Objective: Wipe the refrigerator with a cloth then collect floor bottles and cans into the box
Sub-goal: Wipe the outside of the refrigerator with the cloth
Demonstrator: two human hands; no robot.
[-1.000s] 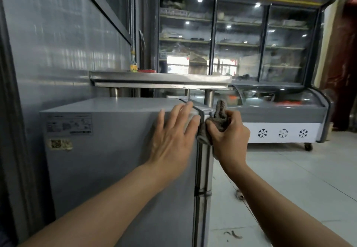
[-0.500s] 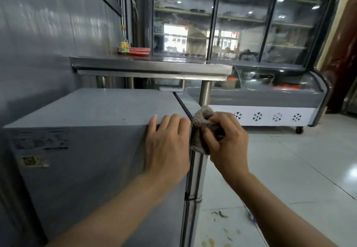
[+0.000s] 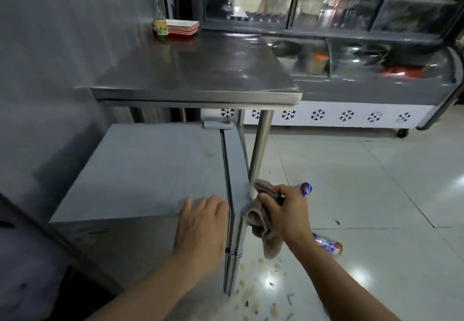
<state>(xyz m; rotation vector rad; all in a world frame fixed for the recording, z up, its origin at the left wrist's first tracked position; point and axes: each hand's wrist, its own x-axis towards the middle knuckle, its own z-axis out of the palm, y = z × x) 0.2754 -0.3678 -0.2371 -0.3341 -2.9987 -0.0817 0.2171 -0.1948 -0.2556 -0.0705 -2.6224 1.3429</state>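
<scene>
1. My left hand (image 3: 200, 225) lies flat at the near right corner of the refrigerator (image 3: 150, 170) top, fingers spread and draped over the front edge, holding nothing. It has stayed there as a brace through the last second.
2. Just right of it runs the dark door seam (image 3: 227, 182), then the narrow strip of door top.
3. My right hand (image 3: 283, 210) is closed on the bunched brown cloth (image 3: 261, 222), fingers curled tight round it, and presses it against the door's upper right edge. A loose tail of cloth hangs below my wrist.
4. What has changed: my head has tipped down, so the floor to the right now shows. The cloth has slid only a little along that corner.
5. On the tiles, one can (image 3: 305, 189) peeks out just beyond my right knuckles, and a second can (image 3: 327, 245) lies nearer, beside my right wrist. Scraps of litter (image 3: 258, 285) are scattered near the refrigerator's foot.
6. I judge the wiping is not finished; the cans are the next stage. I see no box in view.
</scene>
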